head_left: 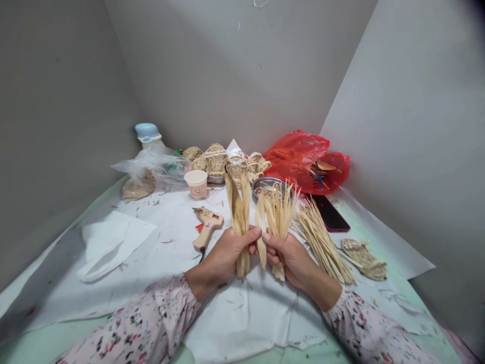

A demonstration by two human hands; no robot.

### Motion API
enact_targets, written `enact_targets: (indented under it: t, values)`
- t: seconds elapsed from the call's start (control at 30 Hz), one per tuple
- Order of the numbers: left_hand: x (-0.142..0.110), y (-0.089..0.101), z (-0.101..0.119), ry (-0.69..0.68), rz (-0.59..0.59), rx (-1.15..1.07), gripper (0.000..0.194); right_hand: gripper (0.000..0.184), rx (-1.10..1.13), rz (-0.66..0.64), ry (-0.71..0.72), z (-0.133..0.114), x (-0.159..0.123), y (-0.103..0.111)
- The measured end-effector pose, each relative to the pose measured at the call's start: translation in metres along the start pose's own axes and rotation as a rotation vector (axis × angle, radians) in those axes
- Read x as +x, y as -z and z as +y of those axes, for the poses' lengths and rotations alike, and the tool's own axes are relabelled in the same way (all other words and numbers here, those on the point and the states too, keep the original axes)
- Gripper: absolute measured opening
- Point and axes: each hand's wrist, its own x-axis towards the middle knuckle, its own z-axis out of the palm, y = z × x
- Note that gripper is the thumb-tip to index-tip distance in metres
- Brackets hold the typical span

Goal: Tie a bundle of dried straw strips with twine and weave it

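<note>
My left hand [228,254] is closed round a few broad dried corn husks [238,215], which stand upright in its grip. Close beside it, my right hand [291,258] grips a fanned bunch of narrower husk strips [281,212]. Between the two hands is a single pale husk piece [261,235], pinched at the fingertips where thumbs nearly meet. Which fingers bear it is hard to make out. Just right of my right hand lies a bundle of thin straw-like strips [326,242]. To the left of my left hand rests a beige glue gun [208,226].
Behind the hands are a paper cup [196,184], a metal bowl [259,188] with scraps, and woven pieces [216,159]. A red plastic bag [299,151], a phone [329,215] and a small woven piece [364,259] lie right. Left are white cloth [113,240] and a blue-lidded bottle [147,132].
</note>
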Motion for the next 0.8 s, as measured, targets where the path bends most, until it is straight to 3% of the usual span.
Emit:
enact_targets:
  t: [0.1,0.3,0.47,0.57,0.8]
  values:
    - [-0.001,-0.001,0.001,0.007,-0.009,-0.009,0.033,0.034,0.009,0.028,-0.011,0.0,0.0,0.0]
    - [-0.001,0.004,-0.003,0.023,-0.053,0.015,0.034,0.025,0.015,-0.047,0.02,-0.002,-0.002,-0.004]
    - [-0.003,0.001,0.003,0.106,-0.051,-0.095,0.029,0.025,0.157,0.012,-0.033,-0.006,-0.003,-0.003]
    - [-0.001,0.0,0.006,0.057,-0.006,-0.144,0.028,0.022,0.283,0.045,-0.029,-0.02,-0.003,0.003]
    - [0.0,0.0,0.006,0.027,0.006,-0.099,0.033,0.013,0.507,-0.002,0.289,-0.08,-0.015,0.022]
